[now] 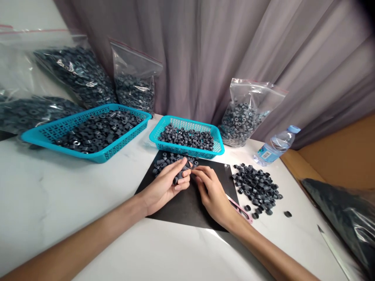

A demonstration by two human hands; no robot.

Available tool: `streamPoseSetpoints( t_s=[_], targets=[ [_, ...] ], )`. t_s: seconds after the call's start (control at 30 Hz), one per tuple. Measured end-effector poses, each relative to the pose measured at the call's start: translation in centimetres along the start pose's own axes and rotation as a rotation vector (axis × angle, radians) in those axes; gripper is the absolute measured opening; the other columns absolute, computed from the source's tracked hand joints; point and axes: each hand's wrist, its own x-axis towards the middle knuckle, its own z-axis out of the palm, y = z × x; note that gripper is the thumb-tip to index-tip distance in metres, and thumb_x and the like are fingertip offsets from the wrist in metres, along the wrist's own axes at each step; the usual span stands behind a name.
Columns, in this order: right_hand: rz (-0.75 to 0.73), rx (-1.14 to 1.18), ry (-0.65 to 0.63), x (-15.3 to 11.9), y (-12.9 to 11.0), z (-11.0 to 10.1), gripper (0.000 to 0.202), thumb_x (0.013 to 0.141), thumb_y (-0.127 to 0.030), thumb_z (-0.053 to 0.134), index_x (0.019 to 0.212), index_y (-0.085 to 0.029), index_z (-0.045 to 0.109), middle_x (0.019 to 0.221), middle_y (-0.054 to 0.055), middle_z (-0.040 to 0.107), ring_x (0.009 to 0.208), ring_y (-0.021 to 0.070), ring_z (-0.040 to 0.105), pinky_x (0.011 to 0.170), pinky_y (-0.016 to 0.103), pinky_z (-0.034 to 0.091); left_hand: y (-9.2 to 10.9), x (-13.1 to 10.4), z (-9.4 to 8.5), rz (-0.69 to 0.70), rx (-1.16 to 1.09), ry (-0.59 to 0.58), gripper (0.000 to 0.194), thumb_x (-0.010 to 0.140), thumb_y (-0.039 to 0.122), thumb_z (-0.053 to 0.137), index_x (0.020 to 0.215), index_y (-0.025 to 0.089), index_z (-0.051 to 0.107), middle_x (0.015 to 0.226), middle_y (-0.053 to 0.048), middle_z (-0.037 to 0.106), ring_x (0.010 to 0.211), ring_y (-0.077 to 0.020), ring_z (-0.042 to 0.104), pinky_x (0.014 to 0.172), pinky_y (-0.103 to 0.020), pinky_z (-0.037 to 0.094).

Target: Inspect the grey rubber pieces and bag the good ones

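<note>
Over a black mat [183, 208], my left hand [162, 185] is closed around several small dark grey cylindrical pieces [176, 179], with thumb and fingers wrapped about them. My right hand [213, 193] meets it from the right, its thumb and index finger pinched close to the pieces. Whatever sits between those right fingertips is too small to make out. Just behind my left hand, loose dark grey hollow pieces [164, 158] lie on the mat's far part. Partly hidden by my right hand, a pink-handled cutter [247, 216] rests at the mat's right edge.
Two blue baskets [101, 156] [187, 151] hold dark pieces. Clear zip bags [134, 89] [240, 121] of pieces stand behind. Right of the mat are a heap of dark rings [258, 187], a water bottle [277, 146], a blade-like strip [334, 249] and a cardboard box [340, 152].
</note>
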Motion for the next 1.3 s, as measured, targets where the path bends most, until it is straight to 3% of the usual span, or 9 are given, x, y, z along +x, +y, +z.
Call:
streamPoseSetpoints(
  t_s=[0.17, 0.37, 0.47, 0.63, 0.73, 0.9, 1.1, 1.3],
  targets=[
    [0.011, -0.115, -0.071, -0.2, 0.2, 0.3, 0.04, 0.101, -0.014, 0.039, 0.139, -0.025, 0.051, 0.126, 0.011, 0.054, 0.115, 0.025, 0.049, 0.102, 0.046, 0.047, 0.9, 0.1, 0.1, 0.063, -0.004, 0.029, 0.016, 0.097, 0.023, 0.057, 0.088, 0.011, 0.061, 0.074, 0.002, 0.044, 0.054, -0.0028, 0.039, 0.043, -0.011, 0.032],
    [0.016, -0.058, -0.045, -0.1, 0.7, 0.6, 0.041, 0.101, -0.014, 0.04, 0.14, -0.024, 0.05, 0.122, 0.011, 0.054, 0.114, 0.0235, 0.052, 0.101, 0.044, 0.049, 0.8, 0.1, 0.3, 0.075, 0.013, 0.07, 0.012, 0.095, 0.022, 0.06, 0.087, 0.012, 0.061, 0.075, 0.001, 0.046, 0.054, -0.003, 0.04, 0.043, -0.011, 0.034],
    [0.039, -0.01, -0.017, 0.2, 0.6, 0.6, 0.036, 0.1, -0.016, 0.044, 0.133, -0.023, 0.055, 0.119, 0.011, 0.056, 0.11, 0.0231, 0.057, 0.097, 0.042, 0.052, 0.5, 0.1, 0.4, 0.061, 0.031, 0.077, 0.012, 0.094, 0.023, 0.062, 0.087, 0.012, 0.061, 0.074, 0.002, 0.047, 0.054, -0.003, 0.041, 0.043, -0.011, 0.033],
    [0.102, 0.09, 0.077, 0.5, -0.1, 0.1, 0.018, 0.097, -0.018, 0.052, 0.109, -0.02, 0.066, 0.096, 0.006, 0.064, 0.083, 0.0173, 0.063, 0.079, 0.032, 0.054, 0.4, 0.1, 0.4, 0.057, 0.054, 0.097, 0.013, 0.09, 0.023, 0.068, 0.084, 0.013, 0.061, 0.074, 0.002, 0.047, 0.054, -0.0029, 0.041, 0.043, -0.011, 0.033],
    [0.14, 0.108, 0.132, 0.4, -0.2, -0.2, 0.007, 0.093, -0.024, 0.062, 0.096, -0.02, 0.067, 0.085, 0.002, 0.064, 0.074, 0.0156, 0.061, 0.071, 0.03, 0.053, 0.4, 0.2, 0.3, 0.062, 0.069, 0.117, 0.015, 0.088, 0.025, 0.07, 0.083, 0.014, 0.061, 0.074, 0.002, 0.047, 0.054, -0.003, 0.041, 0.043, -0.011, 0.032],
    [0.208, 0.067, 0.122, 0.1, 0.1, -0.1, 0.011, 0.087, -0.027, 0.07, 0.085, -0.02, 0.062, 0.076, -0.001, 0.06, 0.065, 0.0136, 0.055, 0.061, 0.027, 0.048, 0.2, 0.2, 0.1, 0.065, 0.124, 0.11, 0.017, 0.089, 0.027, 0.069, 0.084, 0.014, 0.059, 0.075, 0.003, 0.046, 0.056, -0.0028, 0.04, 0.045, -0.011, 0.031],
    [0.226, 0.108, 0.119, 0.1, 0.2, -0.1, 0.005, 0.09, -0.024, 0.063, 0.09, -0.019, 0.061, 0.078, 0.0, 0.062, 0.066, 0.014, 0.057, 0.062, 0.027, 0.048, 0.0, 0.1, 0.2, 0.064, 0.191, 0.099, 0.02, 0.091, 0.032, 0.066, 0.085, 0.015, 0.058, 0.077, 0.003, 0.045, 0.057, -0.0025, 0.04, 0.046, -0.012, 0.031],
    [0.239, 0.116, 0.173, 0.1, 0.3, -0.3, 0.013, 0.092, -0.028, 0.061, 0.1, -0.019, 0.066, 0.08, 0.002, 0.063, 0.07, 0.0157, 0.058, 0.067, 0.03, 0.05, -0.1, -0.1, 0.3, 0.063, 0.214, 0.092, 0.022, 0.09, 0.034, 0.067, 0.085, 0.016, 0.056, 0.077, 0.003, 0.046, 0.056, -0.0027, 0.04, 0.046, -0.012, 0.031]
  ],
)
